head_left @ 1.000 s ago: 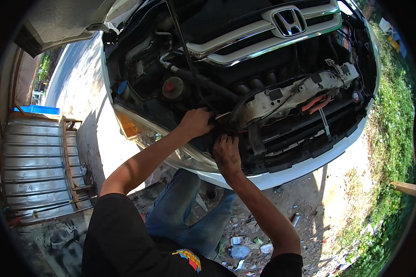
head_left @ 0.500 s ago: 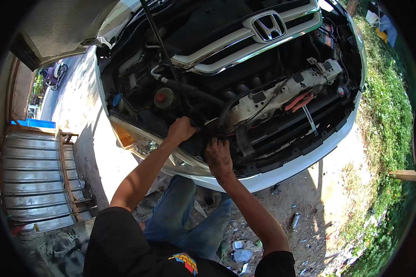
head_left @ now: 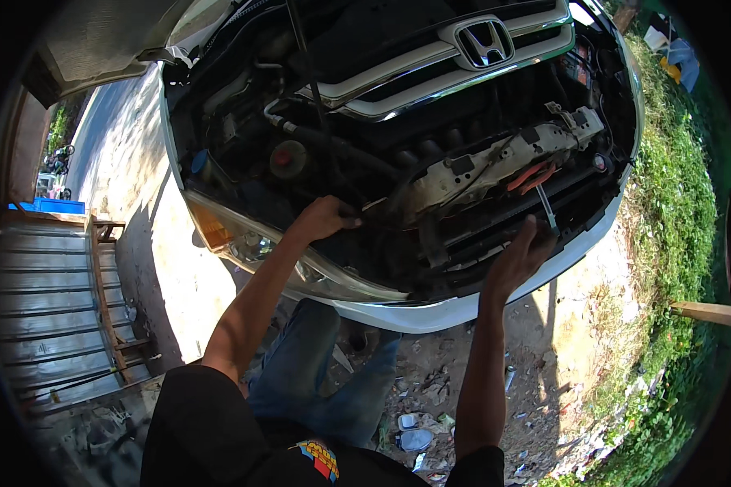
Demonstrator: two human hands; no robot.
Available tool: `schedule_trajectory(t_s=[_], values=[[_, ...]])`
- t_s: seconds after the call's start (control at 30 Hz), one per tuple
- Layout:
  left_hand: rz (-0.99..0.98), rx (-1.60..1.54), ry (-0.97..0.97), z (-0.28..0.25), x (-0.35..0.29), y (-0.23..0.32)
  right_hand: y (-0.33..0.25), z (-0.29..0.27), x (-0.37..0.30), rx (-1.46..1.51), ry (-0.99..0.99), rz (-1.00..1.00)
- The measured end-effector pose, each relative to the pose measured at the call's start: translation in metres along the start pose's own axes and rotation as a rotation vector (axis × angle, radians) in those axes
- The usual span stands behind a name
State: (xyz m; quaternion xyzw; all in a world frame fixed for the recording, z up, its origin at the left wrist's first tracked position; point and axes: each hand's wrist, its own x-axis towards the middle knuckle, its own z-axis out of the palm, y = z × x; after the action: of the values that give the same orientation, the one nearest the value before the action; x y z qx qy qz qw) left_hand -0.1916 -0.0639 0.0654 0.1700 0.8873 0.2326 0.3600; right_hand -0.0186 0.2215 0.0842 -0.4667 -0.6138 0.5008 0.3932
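Note:
My left hand point(head_left: 329, 219) is over the front of the engine bay, behind the headlight point(head_left: 256, 247). Its fingers are curled together, and whatever they pinch is lost in dark shadow. To the right, my right hand point(head_left: 521, 256) hovers above the front edge of the white car bumper point(head_left: 593, 235), fingers stretched and slightly blurred, holding nothing that I can see. Just beyond its fingertips lies a long silvery hand tool point(head_left: 547, 207). Red-handled pliers point(head_left: 531, 177) rest beside that tool, against the pale radiator support panel point(head_left: 463, 174).
A prop rod point(head_left: 304, 65) crosses the bay near a reservoir with a red cap point(head_left: 283, 159). The chrome grille point(head_left: 414, 77) is overhead. Litter point(head_left: 414, 438) dots the dirt by my legs. Corrugated metal sheeting point(head_left: 53, 300) stands left; grass point(head_left: 674, 243) grows right.
My right hand has left the spot beside my left hand and swung right, close to the silvery tool. My left hand has shifted only slightly. The view has moved a little.

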Motion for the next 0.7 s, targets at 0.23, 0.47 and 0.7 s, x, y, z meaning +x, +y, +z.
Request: schedule_trajectory(t_s=[0.23, 0.47, 0.7], values=[[0.167, -0.039, -0.114, 0.001, 0.006, -0.014, -0.011, 0.014, 0.112, 0.079, -0.419, 0.481], [0.178, -0.034, -0.012, 0.008, 0.007, -0.012, 0.027, 0.038, 0.134, 0.133, -0.489, 0.348], [0.082, -0.132, 0.029, 0.012, 0.008, -0.007, 0.022, 0.039, 0.123, 0.327, -0.194, 0.243]])
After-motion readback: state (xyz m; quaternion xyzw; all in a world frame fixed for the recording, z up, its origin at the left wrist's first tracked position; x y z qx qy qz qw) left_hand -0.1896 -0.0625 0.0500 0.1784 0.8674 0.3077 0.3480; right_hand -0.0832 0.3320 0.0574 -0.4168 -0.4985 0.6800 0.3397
